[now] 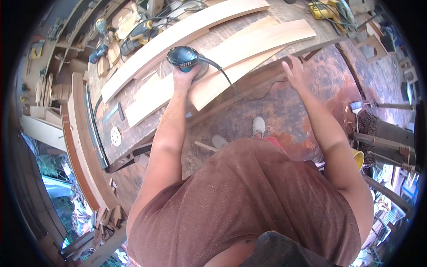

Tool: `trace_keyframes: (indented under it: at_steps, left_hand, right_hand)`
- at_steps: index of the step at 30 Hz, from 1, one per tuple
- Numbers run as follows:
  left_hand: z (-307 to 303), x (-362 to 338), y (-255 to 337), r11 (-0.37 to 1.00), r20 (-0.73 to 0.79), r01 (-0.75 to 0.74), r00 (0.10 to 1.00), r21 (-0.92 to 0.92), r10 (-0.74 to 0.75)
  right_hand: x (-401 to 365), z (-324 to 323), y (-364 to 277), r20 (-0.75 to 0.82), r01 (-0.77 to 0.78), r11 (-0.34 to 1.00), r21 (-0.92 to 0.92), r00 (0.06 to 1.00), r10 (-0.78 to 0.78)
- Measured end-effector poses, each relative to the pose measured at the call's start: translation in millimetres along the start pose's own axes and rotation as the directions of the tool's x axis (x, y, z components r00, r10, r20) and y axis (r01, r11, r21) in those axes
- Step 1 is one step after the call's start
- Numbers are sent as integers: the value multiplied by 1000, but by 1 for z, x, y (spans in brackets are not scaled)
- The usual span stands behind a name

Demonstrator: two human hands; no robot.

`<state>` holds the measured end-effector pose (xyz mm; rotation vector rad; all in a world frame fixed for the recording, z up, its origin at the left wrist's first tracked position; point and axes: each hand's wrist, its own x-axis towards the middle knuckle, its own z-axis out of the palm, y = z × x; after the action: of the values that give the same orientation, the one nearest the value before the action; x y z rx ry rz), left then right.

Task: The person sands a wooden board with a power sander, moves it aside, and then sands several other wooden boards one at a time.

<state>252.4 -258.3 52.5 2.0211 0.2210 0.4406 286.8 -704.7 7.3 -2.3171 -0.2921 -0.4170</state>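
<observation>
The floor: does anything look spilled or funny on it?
Yes, maybe. Reddish-orange patches spread unevenly over the darker floor, right of the shoes. They look like spilled paint or powder, but I can't be sure.

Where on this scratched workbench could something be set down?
The scratched workbench is bare at its near left corner, beside the white perforated disc, and, far right, between the pale wooden boards and yellow power tool. Its far left side is crowded with black cords and wood offcuts; boards cover the middle.

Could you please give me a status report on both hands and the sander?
Left hand gripping sander, over pale boards. Right hand by bench edge. Cord trails between hands.
</observation>
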Motion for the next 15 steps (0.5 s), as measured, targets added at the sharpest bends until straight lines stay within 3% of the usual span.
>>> trace_keyframes:
  at_steps: [2,9,15]
  left_hand:
    - [16,3,10,1000,7,-3,1000,12,3]
    - [70,17,18,998,82,-30,996,-49,34]
    - [110,24,42,995,137,-32,990,-96,45]
  right_hand:
    - [-34,-9,20,23,-89,994,55,996,88]
    - [-146,-7,87,106,-307,950,-49,945,311]
    - [-174,-22,97,166,-468,881,-70,865,473]
